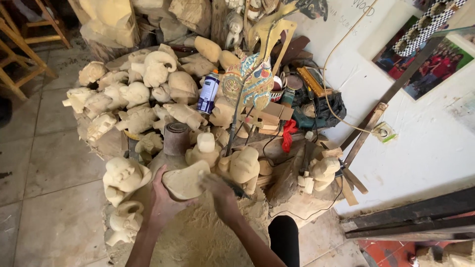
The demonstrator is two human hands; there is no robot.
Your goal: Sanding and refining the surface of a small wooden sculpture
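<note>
— Wood dust covers the stump (198, 237) we work on, and pale carvings (133, 99) are heaped beyond it, up to the white wall. Where is our block?

— Our block (184, 182) sits at the far edge of the stump, just below the sandpaper roll (176, 139). Its long axis runs left to right, slightly raised at the right end.

— Which hand has it?

— Our left hand (161, 200) cups it from the left and beneath, fingers curled tight against the wood. Our right hand (217, 190) lies at the block's right end, closer to the raised tip.

— And its fingers?

— Closed together around a dark tool (236, 188), we judge; the hand is blurred, so the grip is hard to make out. The tool's handle points right, away from the block, toward the round carving (245, 165).

— So the block lies between our hands?

— Yes, left hand bracing, right hand touching the near right face.
</note>
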